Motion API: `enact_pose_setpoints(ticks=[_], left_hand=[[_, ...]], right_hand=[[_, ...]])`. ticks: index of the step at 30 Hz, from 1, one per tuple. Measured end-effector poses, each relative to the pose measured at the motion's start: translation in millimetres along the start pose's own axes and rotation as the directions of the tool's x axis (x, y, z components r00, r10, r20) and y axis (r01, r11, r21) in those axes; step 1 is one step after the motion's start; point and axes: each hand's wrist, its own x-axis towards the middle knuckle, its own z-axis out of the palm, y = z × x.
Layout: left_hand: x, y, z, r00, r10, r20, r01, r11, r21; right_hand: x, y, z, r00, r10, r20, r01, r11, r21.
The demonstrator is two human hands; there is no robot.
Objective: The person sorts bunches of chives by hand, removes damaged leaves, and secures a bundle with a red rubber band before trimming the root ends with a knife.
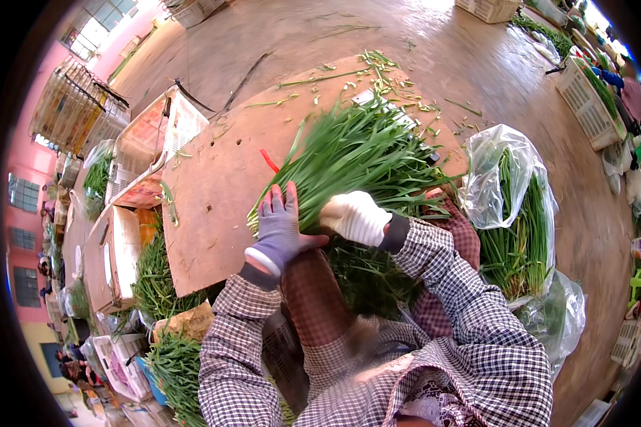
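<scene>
A large fanned-out bunch of garlic chives [356,156], long and flat-leaved, lies across a brown board [206,242] in front of me. My left hand [278,220], in a purple-grey glove, presses against the leaf ends on the left side with fingers stretched out and thumb apart. My right hand [356,217], in a white glove, is curled at the bunch's near edge, closed on leaves there; its fingertips are slightly blurred. A red strip [269,161] sticks out beside the bunch. Behind the leaves a white device [388,107] is partly covered.
Cut stem bits [381,67] litter the board's far end. To the right stands a clear plastic bag [502,171] packed with long greens. White plastic crates [185,121] and more greens [174,370] line the left side. Another person [630,92] is at the far right.
</scene>
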Motion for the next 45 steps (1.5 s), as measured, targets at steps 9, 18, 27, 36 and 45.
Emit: enact_pose_setpoints(ticks=[9,18,27,36,45], left_hand=[[3,-3,25,0.941,0.102,-0.324,-0.1,0.995,0.022],[6,2,22,0.92,0.021,-0.392,-0.107,0.974,-0.199],[9,2,2,0.93,-0.09,-0.356,0.049,0.991,-0.122],[51,-29,-23,0.97,-0.059,0.237,0.153,0.902,-0.403],[22,-2,5,0.993,-0.093,0.076,0.104,0.981,-0.166]], right_hand=[[70,10,-17,0.976,-0.143,0.166,0.145,0.989,0.0],[161,78,32,0.901,-0.024,0.433,0.221,0.884,-0.412],[139,88,45,0.862,-0.184,0.473,0.339,0.902,-0.267],[136,79,40,0.85,-0.222,0.478,0.386,0.88,-0.278],[139,75,35,0.905,-0.017,0.426,-0.005,0.999,0.051]])
